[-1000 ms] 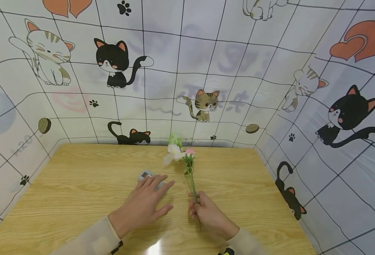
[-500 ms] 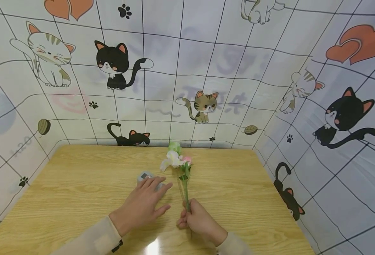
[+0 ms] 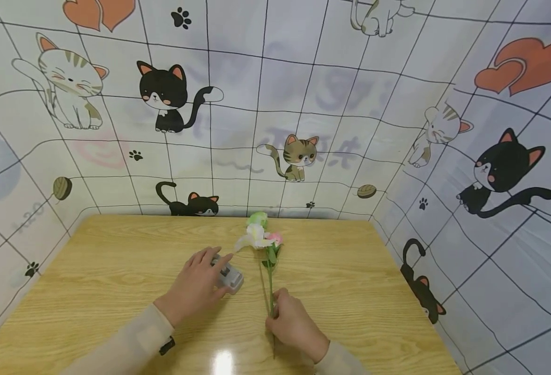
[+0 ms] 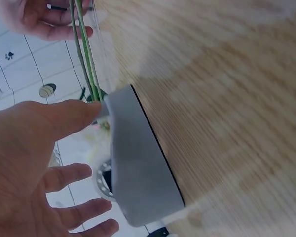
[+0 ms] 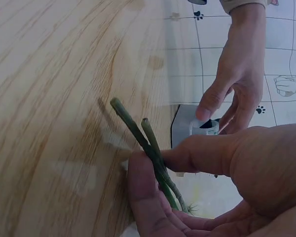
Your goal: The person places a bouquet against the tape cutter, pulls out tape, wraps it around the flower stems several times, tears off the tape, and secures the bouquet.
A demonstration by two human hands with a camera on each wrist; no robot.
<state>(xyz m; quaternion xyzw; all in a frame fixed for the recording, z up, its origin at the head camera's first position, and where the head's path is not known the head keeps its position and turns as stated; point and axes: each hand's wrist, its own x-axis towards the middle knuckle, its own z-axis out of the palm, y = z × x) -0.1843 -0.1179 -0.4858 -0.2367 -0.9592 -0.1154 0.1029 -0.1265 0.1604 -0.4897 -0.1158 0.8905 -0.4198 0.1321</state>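
My right hand (image 3: 296, 323) pinches the green stems (image 5: 153, 148) of a small bunch of flowers between thumb and fingers, near their cut ends. The blooms, a white flower (image 3: 255, 237), a pink flower (image 3: 274, 238) and a green one (image 3: 258, 219), point toward the back of the table. To their left stands a grey tape dispenser (image 3: 230, 278) with a roll in it, seen from the side in the left wrist view. My left hand (image 3: 193, 286) is at its left side, thumb tip right at its edge and the other fingers loosely spread.
A wood-grain table (image 3: 130, 260) carries everything. Behind it and along the right hangs a white gridded cloth (image 3: 238, 78) printed with cartoon cats. The table's back edge lies just beyond the blooms.
My right hand has moved left with the flowers, bringing them closer to the tape dispenser. My left hand has shifted slightly left, showing more of the dispenser that it covered before.
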